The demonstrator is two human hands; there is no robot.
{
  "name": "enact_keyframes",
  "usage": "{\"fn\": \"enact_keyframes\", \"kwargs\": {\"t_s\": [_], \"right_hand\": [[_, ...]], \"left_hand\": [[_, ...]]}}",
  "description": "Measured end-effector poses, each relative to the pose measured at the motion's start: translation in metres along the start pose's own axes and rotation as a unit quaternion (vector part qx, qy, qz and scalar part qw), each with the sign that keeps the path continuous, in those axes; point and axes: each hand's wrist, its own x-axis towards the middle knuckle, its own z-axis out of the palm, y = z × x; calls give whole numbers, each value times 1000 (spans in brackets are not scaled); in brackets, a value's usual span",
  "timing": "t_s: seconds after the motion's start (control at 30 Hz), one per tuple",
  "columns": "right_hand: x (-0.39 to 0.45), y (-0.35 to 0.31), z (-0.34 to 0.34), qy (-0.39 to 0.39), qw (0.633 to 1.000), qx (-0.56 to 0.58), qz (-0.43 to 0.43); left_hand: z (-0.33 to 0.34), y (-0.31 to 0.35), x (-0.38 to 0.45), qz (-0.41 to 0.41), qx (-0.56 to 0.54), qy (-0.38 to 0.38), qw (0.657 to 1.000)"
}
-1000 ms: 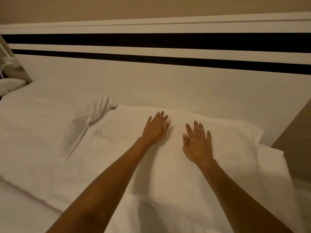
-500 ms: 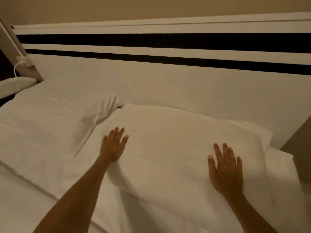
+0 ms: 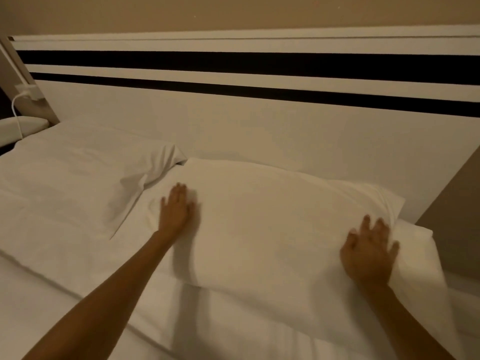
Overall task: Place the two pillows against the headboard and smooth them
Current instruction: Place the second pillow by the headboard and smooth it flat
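Note:
Two white pillows lie side by side along the white headboard (image 3: 233, 126), which carries two dark stripes. The right pillow (image 3: 272, 224) is in front of me, its far edge against the headboard. My left hand (image 3: 176, 211) rests flat on that pillow's left end, fingers apart. My right hand (image 3: 368, 250) presses flat on its right end near the corner, fingers spread and slightly blurred. The left pillow (image 3: 72, 178) lies untouched, its right corner meeting the right pillow's far left corner.
White bedding (image 3: 65, 294) covers the mattress below the pillows. At the far left a white cable (image 3: 15, 107) hangs from a plug onto a small white bedside surface (image 3: 23, 126). A brown wall panel (image 3: 457, 209) stands right of the bed.
Both hands have slid apart from the middle of the right pillow to its two ends, palms flat on the cover. The view has shifted slightly right and closer.

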Motion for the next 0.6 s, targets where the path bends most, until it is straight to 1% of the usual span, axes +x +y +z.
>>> {"fn": "enact_keyframes", "kwargs": {"t_s": [0.07,0.13,0.2,0.23,0.33,0.43,0.5,0.6], "right_hand": [[-16,-36,9,15,995,4,-97],[-41,-71,24,1,983,4,-186],[-67,-90,39,-43,971,-10,-235],[-75,-90,44,-58,968,-20,-242],[-77,-61,51,-50,974,-25,-217],[-66,-22,44,-38,987,-18,-155],[-57,-3,37,-34,992,-23,-116],[-43,20,27,-25,996,-20,-82]], "left_hand": [[2,51,-16,90,-36,-21,995],[14,87,-38,163,-49,-58,984],[31,97,-55,194,-55,-79,976],[38,93,-59,189,-59,-74,977],[47,61,-61,147,-68,-43,986],[47,24,-61,114,-55,-14,992],[45,1,-59,87,-44,-14,995],[38,-25,-52,47,-26,-30,998]]}}
